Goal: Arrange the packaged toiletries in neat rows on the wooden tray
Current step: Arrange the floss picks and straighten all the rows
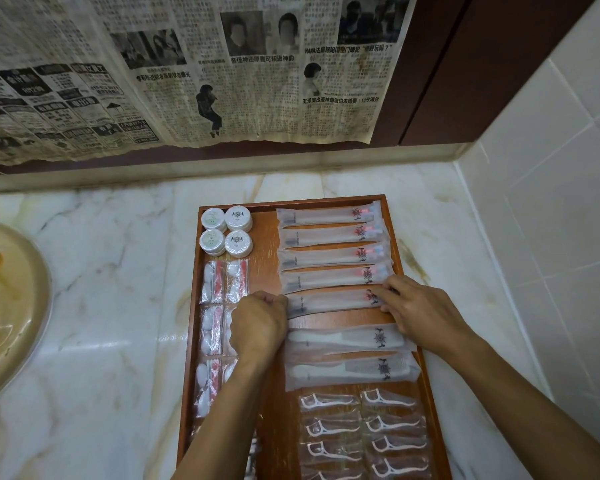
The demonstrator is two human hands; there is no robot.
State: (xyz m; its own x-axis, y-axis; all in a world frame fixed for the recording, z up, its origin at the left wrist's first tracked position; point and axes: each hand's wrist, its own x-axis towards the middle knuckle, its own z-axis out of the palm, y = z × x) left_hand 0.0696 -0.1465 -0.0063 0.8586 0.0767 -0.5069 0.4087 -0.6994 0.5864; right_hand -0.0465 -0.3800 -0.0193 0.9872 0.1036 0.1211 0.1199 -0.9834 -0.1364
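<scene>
A wooden tray [264,271] lies on the marble counter. Several frosted toothbrush packets [329,237] lie in a row at its upper right. My left hand [257,323] pinches the left end of the lowest toothbrush packet [333,301], and my right hand [420,310] grips its right end. Two comb packets [347,370] lie just below it. Floss pick packets [364,434] fill the lower right in two columns. Round soap packs [226,230] sit at the upper left, with cotton swab packets [212,306] in columns beneath them, partly hidden by my left arm.
A beige sink basin [7,306] sits at the left edge of the marble counter [111,323]. Old newspaper [187,71] covers the wall behind. White wall tiles [551,202] rise on the right, close to the tray's right rim.
</scene>
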